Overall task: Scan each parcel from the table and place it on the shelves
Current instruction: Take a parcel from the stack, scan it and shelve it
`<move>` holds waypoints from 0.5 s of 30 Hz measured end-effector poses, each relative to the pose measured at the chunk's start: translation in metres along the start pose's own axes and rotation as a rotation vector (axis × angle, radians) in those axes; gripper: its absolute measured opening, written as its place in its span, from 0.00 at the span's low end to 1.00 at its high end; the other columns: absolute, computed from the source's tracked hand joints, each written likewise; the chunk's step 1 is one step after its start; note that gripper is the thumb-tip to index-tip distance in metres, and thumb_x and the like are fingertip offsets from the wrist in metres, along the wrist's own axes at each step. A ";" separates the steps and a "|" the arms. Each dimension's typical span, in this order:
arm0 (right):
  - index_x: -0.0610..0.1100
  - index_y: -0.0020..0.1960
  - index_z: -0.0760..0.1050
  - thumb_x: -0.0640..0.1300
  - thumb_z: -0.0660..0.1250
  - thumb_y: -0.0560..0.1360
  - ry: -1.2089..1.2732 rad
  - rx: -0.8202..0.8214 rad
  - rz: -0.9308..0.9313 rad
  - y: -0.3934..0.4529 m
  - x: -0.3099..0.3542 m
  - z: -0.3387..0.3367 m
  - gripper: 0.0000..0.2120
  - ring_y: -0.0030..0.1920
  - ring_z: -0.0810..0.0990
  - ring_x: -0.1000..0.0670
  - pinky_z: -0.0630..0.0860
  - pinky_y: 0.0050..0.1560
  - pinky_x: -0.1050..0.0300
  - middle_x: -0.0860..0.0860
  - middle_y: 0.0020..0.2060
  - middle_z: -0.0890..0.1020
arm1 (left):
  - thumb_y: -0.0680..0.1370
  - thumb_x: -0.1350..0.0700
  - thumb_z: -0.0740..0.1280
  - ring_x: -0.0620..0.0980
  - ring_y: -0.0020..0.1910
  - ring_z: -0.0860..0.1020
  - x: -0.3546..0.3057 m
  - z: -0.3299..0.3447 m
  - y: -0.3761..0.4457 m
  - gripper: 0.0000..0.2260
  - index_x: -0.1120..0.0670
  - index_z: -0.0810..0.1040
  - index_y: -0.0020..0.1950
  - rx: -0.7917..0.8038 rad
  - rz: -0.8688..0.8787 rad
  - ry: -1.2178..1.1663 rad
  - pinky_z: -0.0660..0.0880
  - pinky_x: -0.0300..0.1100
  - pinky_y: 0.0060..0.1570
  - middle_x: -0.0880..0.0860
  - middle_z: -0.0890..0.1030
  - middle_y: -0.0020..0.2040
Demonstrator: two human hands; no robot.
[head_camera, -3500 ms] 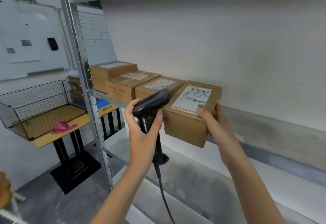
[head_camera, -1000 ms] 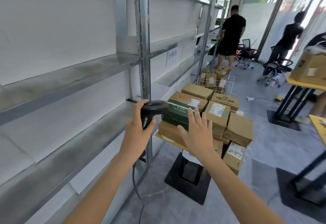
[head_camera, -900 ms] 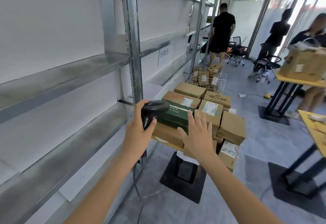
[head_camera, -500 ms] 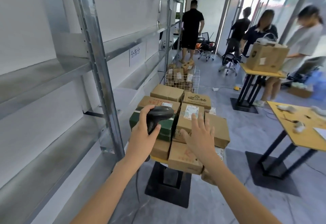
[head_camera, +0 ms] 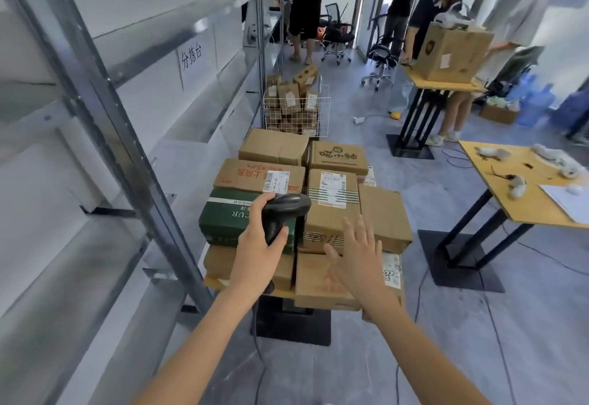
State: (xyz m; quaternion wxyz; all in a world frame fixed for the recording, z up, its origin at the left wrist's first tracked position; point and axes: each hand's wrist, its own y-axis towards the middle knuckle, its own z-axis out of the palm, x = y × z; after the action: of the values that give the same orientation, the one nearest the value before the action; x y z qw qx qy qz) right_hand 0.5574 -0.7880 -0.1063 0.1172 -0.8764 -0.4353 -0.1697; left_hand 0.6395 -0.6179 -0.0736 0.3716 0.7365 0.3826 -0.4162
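Parcels (head_camera: pixel 331 204) nearer now; left hand (head_camera: pixel 258 253) grips scanner (head_camera: pixel 283 210), right hand (head_camera: pixel 357 253) spread. Lift a top, label-up box.

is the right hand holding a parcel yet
No, the right hand is open with spread fingers above the stacked parcels, gripping none, while the left hand holds the scanner.

1 barcode scanner (head_camera: pixel 284 212). 1 green box (head_camera: pixel 228 218), approx 8 cardboard parcels (head_camera: pixel 331 196) on near table. 4 ppl (head_camera: pixel 307 6) far. 1 wire basket (head_camera: pixel 294 111).
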 end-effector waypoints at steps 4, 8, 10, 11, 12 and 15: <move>0.48 0.82 0.49 0.57 0.59 0.83 0.024 0.012 0.013 0.036 -0.010 0.007 0.34 0.82 0.44 0.40 0.46 0.79 0.39 0.44 0.82 0.46 | 0.81 0.61 0.69 0.28 0.56 0.75 0.016 0.021 0.029 0.35 0.20 0.57 0.61 0.001 -0.054 -0.058 0.69 0.19 0.51 0.39 0.73 0.63; 0.47 0.82 0.50 0.56 0.60 0.83 0.054 0.022 0.028 0.084 -0.023 0.010 0.34 0.82 0.47 0.40 0.48 0.80 0.39 0.43 0.82 0.48 | 0.81 0.60 0.69 0.21 0.55 0.72 0.028 0.042 0.065 0.31 0.27 0.60 0.65 0.002 -0.090 -0.095 0.69 0.19 0.50 0.31 0.70 0.60; 0.46 0.82 0.50 0.56 0.61 0.83 0.082 0.028 0.039 0.109 -0.031 0.010 0.34 0.81 0.48 0.40 0.49 0.80 0.40 0.43 0.82 0.49 | 0.81 0.61 0.69 0.22 0.54 0.73 0.032 0.055 0.084 0.29 0.30 0.61 0.67 -0.014 -0.115 -0.109 0.70 0.21 0.49 0.32 0.71 0.60; 0.46 0.82 0.50 0.56 0.61 0.83 0.097 0.032 0.040 0.121 -0.036 0.011 0.35 0.81 0.49 0.40 0.50 0.80 0.40 0.42 0.82 0.50 | 0.81 0.61 0.69 0.22 0.54 0.73 0.033 0.062 0.093 0.29 0.32 0.61 0.67 -0.026 -0.130 -0.115 0.71 0.21 0.48 0.32 0.71 0.60; 0.46 0.82 0.50 0.56 0.61 0.83 0.119 0.043 0.041 0.133 -0.040 0.011 0.35 0.81 0.49 0.40 0.51 0.80 0.40 0.42 0.82 0.50 | 0.81 0.61 0.69 0.22 0.53 0.74 0.035 0.070 0.103 0.28 0.34 0.62 0.68 -0.038 -0.148 -0.120 0.70 0.21 0.47 0.32 0.71 0.60; 0.47 0.82 0.49 0.54 0.63 0.82 0.233 0.099 0.041 0.164 -0.054 0.013 0.35 0.82 0.46 0.41 0.50 0.80 0.43 0.42 0.82 0.49 | 0.80 0.62 0.70 0.21 0.50 0.73 0.043 0.094 0.129 0.27 0.37 0.63 0.67 -0.075 -0.213 -0.145 0.70 0.20 0.44 0.32 0.70 0.58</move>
State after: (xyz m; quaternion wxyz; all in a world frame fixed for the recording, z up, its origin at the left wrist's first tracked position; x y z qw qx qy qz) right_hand 0.6609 -0.9195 -0.1492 0.2136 -0.8526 -0.4085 -0.2459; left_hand 0.7365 -0.7434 -0.1182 0.3793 0.6453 0.4459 -0.4908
